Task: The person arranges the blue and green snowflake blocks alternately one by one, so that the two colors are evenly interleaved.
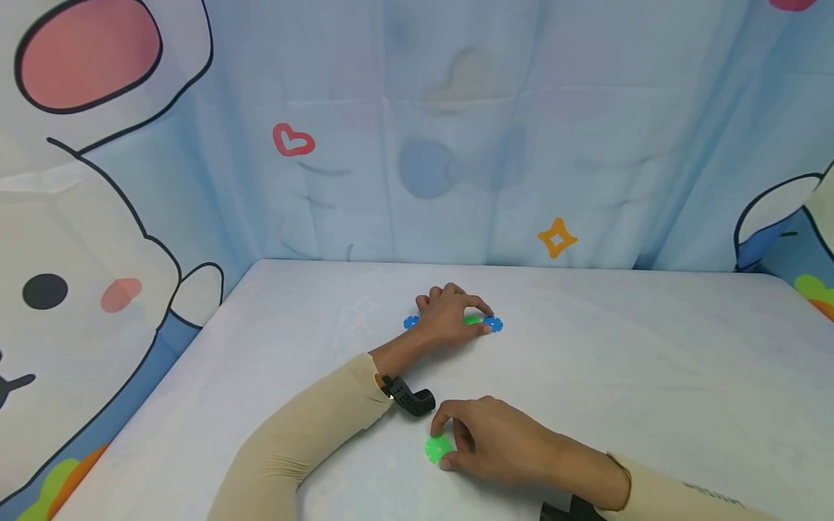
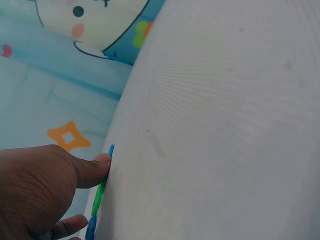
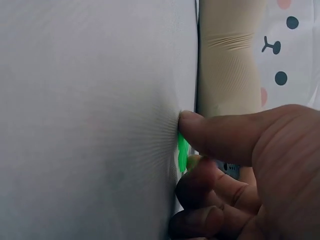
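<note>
My left hand is over a row of flat notched plastic discs lying on the far part of the table. Its thumb and index finger pinch the blue notched disc at the row's right end. A green disc in the middle is partly covered by that hand, and another blue disc shows at the left end. In the left wrist view, the thumb rests against the blue disc. Nearer the front, my right hand pinches a separate green notched disc by its edges, against the tabletop.
A white cloth covers the table. Behind it hangs a light blue curtain with cartoon prints, which also runs down the left side. A black strap sits on the left wrist, close to the right hand.
</note>
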A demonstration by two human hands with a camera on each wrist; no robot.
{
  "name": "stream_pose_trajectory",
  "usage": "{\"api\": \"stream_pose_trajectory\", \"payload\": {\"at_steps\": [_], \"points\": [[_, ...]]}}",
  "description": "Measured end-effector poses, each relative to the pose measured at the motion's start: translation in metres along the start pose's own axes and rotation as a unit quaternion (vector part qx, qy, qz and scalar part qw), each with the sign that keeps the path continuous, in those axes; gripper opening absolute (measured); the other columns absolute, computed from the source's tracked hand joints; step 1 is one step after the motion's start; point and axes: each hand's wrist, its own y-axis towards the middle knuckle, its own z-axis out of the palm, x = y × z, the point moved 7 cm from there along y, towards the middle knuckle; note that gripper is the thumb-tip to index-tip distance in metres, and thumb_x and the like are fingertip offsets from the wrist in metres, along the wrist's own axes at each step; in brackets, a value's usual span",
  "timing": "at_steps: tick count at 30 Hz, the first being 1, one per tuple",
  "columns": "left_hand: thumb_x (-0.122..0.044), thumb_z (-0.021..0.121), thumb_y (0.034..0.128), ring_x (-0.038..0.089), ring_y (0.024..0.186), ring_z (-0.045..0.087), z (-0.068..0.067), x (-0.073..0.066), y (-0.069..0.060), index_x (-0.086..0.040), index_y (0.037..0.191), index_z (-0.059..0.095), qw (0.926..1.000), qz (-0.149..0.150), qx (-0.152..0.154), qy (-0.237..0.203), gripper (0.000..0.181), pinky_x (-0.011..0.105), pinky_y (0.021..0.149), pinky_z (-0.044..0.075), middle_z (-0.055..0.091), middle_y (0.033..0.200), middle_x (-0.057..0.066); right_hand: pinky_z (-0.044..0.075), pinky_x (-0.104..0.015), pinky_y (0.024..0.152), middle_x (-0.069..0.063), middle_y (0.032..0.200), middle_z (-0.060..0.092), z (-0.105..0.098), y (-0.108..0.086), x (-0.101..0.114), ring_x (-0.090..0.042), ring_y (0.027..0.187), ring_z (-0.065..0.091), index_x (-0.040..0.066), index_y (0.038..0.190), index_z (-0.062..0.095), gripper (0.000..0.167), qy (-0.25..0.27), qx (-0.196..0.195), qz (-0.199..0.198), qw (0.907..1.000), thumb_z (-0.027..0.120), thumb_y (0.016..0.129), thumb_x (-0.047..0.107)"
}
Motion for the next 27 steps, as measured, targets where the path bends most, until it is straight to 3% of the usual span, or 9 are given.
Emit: {"api": "stream_pose_trajectory", "payload": {"at_steps": [12, 20, 27], "points": [[-0.046, 0.066, 0.0913, 0.025, 0.124, 0.041, 0.0008, 0.0006, 0.0004, -0.043, 0.117, 0.070, 1.0000, -0.001, 0.000, -0.001, 0.026, 0.047, 0.094, 0.026, 0.051, 0.136, 0.004, 0.038, -0.019, 0.056, 0.014, 0.066, 0.051, 0.0030, -0.0015, -0.0014, 0.002, 0.055, 0.043, 0.024, 0.102, 0.060, 0.026, 0.010, 0.028, 0.008, 0.9995, 0.077, 0.085, 0.033], [-0.045, 0.066, 0.0915, 0.025, 0.124, 0.041, -0.0011, 0.0009, -0.0004, -0.042, 0.117, 0.070, 1.0000, -0.004, -0.002, 0.000, 0.026, 0.046, 0.093, 0.026, 0.052, 0.136, 0.004, 0.044, -0.022, 0.077, 0.017, 0.088, 0.052, 0.0014, -0.0025, 0.0033, 0.004, 0.083, 0.049, 0.028, 0.102, 0.054, 0.031, -0.021, 0.014, -0.021, 0.9995, 0.079, 0.084, 0.031], [-0.044, 0.066, 0.0918, 0.024, 0.123, 0.041, -0.0024, -0.0006, -0.0018, -0.042, 0.117, 0.070, 1.0000, -0.005, 0.000, 0.002, 0.026, 0.046, 0.093, 0.026, 0.052, 0.136, 0.004, 0.041, -0.017, 0.070, 0.018, 0.083, 0.054, 0.0039, -0.0016, 0.0064, 0.003, 0.073, 0.048, 0.029, 0.102, 0.054, 0.029, -0.003, 0.032, -0.046, 0.9984, 0.077, 0.085, 0.025]]}}
